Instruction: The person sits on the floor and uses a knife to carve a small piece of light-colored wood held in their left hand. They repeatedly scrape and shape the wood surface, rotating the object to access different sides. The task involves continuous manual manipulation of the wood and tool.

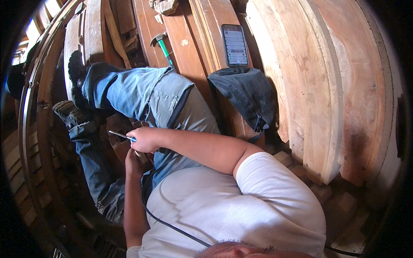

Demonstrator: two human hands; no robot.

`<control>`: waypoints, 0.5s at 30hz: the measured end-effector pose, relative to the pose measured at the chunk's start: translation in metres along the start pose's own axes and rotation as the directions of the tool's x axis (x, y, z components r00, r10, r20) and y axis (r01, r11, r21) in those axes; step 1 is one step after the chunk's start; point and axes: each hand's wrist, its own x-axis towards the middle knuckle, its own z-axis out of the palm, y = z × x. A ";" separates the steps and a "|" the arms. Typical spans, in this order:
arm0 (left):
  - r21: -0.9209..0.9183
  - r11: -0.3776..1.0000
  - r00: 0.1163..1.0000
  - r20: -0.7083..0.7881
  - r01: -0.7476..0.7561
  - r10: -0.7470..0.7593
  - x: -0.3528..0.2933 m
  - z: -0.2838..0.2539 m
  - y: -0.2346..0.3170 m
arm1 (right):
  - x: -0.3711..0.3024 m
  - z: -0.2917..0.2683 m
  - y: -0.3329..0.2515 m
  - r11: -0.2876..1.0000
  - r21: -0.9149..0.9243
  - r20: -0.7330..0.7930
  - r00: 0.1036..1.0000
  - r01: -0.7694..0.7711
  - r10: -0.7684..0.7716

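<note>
My right hand [145,139] reaches across my lap with its fingers wrapped round a screwdriver [120,134]. Its thin metal shaft points left, and a bit of blue handle shows at the fingers. Just below it, close against the right hand, my left hand [136,162] is closed. A small pale edge shows between the two hands, but what the left hand grips is mostly hidden. Both hands are beside my blue jeans [124,88], over the dark gap next to my legs.
Beyond my knee, a claw hammer [164,49] with a green handle lies on brown boards [185,43]. A phone [235,45] with a lit screen and a dark mesh bag [245,92] lie to its right. Thick pale timbers [297,81] run along the right. A black cable [172,226] crosses my shirt.
</note>
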 end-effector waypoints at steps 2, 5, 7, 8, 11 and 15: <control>-0.039 0.999 1.000 0.011 0.007 -0.007 0.011 -0.018 -0.007 | 0.000 0.002 0.000 1.000 -0.025 -0.020 1.000 0.013 -0.014; -0.037 0.999 1.000 -0.009 -0.003 0.003 0.011 -0.018 -0.011 | -0.001 0.001 0.000 1.000 -0.028 -0.011 1.000 0.008 -0.008; -0.030 0.999 1.000 -0.018 0.011 -0.012 0.010 -0.017 -0.011 | -0.002 0.001 -0.001 1.000 -0.021 -0.005 1.000 -0.006 0.005; -0.037 0.999 0.999 -0.016 0.032 -0.032 0.011 -0.020 -0.011 | -0.002 0.001 -0.001 1.000 -0.021 -0.007 1.000 -0.013 0.013; -0.030 0.999 0.999 -0.022 0.031 -0.032 0.013 -0.024 -0.013 | 0.012 0.006 0.012 0.994 -0.101 -0.050 0.998 0.040 -0.046; -0.044 0.999 0.997 -0.067 0.024 -0.027 0.015 -0.031 -0.016 | 0.012 0.008 0.013 0.976 -0.198 -0.098 0.989 0.093 -0.114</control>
